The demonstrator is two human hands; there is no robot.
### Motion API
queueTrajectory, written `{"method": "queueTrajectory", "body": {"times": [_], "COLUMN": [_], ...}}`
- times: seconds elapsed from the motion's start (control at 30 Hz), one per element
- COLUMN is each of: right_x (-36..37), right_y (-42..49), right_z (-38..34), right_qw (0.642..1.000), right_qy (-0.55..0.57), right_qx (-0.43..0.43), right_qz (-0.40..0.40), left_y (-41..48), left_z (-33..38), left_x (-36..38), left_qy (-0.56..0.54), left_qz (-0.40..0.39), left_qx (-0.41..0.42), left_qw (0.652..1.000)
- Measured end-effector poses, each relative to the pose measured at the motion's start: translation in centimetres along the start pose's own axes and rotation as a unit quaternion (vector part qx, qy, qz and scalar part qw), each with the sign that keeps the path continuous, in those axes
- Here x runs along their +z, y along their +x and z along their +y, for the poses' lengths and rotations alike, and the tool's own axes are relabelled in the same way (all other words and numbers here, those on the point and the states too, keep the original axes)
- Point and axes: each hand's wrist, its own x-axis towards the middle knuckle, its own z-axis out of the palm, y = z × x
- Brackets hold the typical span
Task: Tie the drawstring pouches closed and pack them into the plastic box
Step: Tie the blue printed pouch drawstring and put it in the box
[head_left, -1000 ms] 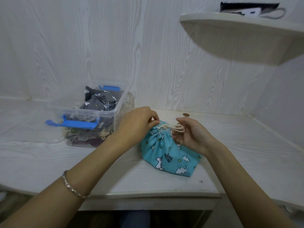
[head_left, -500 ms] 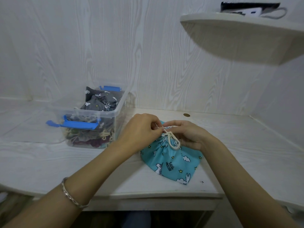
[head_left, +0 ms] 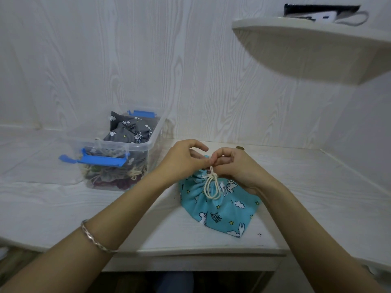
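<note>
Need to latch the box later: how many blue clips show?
2: one blue clip at the near end of the plastic box, one at its far end; others may be hidden.

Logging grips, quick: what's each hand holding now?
Left hand: pinches the drawstring above the blue pouch.
Right hand: pinches the same drawstring.

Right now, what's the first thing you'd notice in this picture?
First, the turquoise unicorn-print cloth pouch mid-way along the white desk, with the left hand and right hand pinching its cream drawstring cord at the gathered neck. To its left stands a clear plastic box with blue clips, holding grey printed pouches.
</note>
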Motion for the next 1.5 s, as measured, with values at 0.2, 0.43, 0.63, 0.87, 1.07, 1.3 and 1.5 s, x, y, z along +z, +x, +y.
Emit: {"method": "queueTrajectory", "body": {"times": [0.2, 0.43, 0.63, 0.87, 1.07, 1.3, 1.5], "right_x": [0.8, 0.9, 0.2, 0.3, 0.2, 1.0, 1.1], "right_y": [-0.7, -1.3, -1.5, -1.7, -1.2, -0.9, -1.5], "right_z": [0.4, 0.5, 0.5, 0.6, 0.9, 1.8, 1.5], "right_qw": [0.986, 0.923, 0.885, 0.938, 0.997, 0.991, 0.980], "right_qy": [-0.135, -0.327, -0.415, -0.291, 0.078, 0.127, -0.105], "right_qx": [-0.085, -0.185, -0.208, -0.180, 0.003, 0.005, -0.108], "right_qz": [0.059, 0.083, 0.034, 0.048, 0.011, 0.050, 0.133], "left_y": [-0.2, 0.1, 0.1, -0.1, -0.1, 0.2, 0.3], "left_z": [0.7, 0.0, -0.1, 0.5, 0.5, 0.1, -0.2], "left_x": [-0.6, -0.3, -0.5, -0.7, -0.7, -0.3, -0.1], "left_qy": [0.026, -0.032, -0.031, -0.028, 0.099, 0.114, 0.033], "left_qz": [-0.049, -0.041, -0.083, -0.116, -0.070, -0.076, -0.103], "left_qx": [-0.095, -0.128, -0.129, -0.100, -0.003, -0.012, -0.112], "left_qw": [0.994, 0.990, 0.988, 0.988, 0.993, 0.990, 0.988]}}
